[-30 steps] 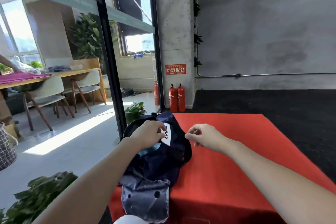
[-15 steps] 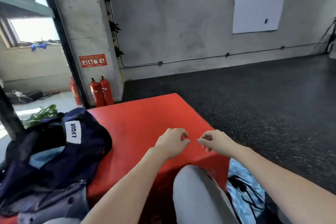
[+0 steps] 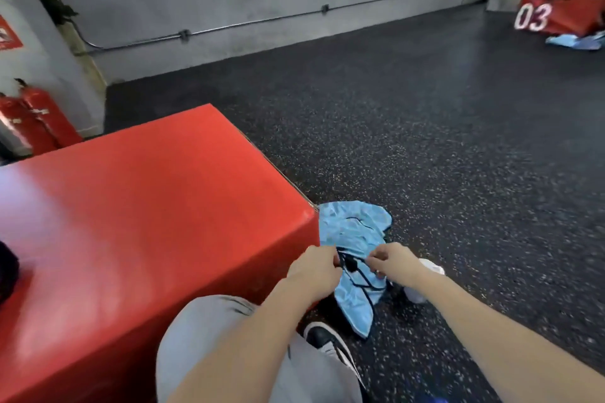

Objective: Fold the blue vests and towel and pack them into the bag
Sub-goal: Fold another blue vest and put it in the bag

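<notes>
Since half a second earlier, both hands had dropped from above the glossy red box (image 3: 137, 222) to the crumpled light-blue vest with black cord trim (image 3: 355, 239), lying on the speckled dark floor (image 3: 458, 173) at lower centre of the frame. The left hand (image 3: 316, 270) and right hand (image 3: 389, 260) pinched its edge with curled fingers. It looked thin, limp and light; the corded hem seemed the surest hold.

Bag (image 3: 6, 271): only a dark sliver shows at left edge. Left hand (image 3: 316, 271) and right hand (image 3: 394, 260) hide the blue vest (image 3: 355, 229) where they meet it; fingertips unseen, grip unclear. Fire extinguishers (image 3: 31, 121) cut by frame. Far blue cloth (image 3: 576, 42) blurred, kind untellable.
</notes>
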Action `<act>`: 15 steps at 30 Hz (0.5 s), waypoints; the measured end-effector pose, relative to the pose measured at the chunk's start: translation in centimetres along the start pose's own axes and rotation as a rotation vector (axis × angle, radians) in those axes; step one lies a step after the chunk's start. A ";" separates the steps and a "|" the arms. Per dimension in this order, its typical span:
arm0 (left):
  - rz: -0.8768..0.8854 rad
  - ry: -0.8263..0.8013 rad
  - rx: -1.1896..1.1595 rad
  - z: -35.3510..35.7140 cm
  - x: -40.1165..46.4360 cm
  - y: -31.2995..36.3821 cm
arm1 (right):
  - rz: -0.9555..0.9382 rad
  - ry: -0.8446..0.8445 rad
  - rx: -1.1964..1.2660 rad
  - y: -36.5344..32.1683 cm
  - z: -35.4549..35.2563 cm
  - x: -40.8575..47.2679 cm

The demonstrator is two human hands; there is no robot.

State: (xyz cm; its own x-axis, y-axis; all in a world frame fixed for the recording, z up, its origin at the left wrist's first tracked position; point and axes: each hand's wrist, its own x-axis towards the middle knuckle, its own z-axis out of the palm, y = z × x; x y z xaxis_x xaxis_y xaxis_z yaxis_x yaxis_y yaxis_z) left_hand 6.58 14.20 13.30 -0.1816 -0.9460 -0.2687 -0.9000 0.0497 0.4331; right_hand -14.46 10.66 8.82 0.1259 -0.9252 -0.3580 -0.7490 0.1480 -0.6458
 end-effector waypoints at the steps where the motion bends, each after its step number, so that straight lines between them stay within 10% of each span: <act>1: -0.016 -0.026 -0.006 0.9 0.6 -0.1 | 0.021 -0.010 0.011 1.0 0.4 0.4; 15: -0.228 -0.144 -0.140 12.4 12.2 -2.9 | 0.195 -0.135 0.073 11.5 8.2 13.1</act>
State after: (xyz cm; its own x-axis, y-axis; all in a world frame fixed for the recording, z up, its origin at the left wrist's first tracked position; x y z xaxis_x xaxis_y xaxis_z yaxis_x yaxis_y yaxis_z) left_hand 2.06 6.52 -1.87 -0.0447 -0.8721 -0.4873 -0.8623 -0.2126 0.4596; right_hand -16.11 3.12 -8.87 0.0734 -0.8223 -0.5643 -0.7195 0.3482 -0.6009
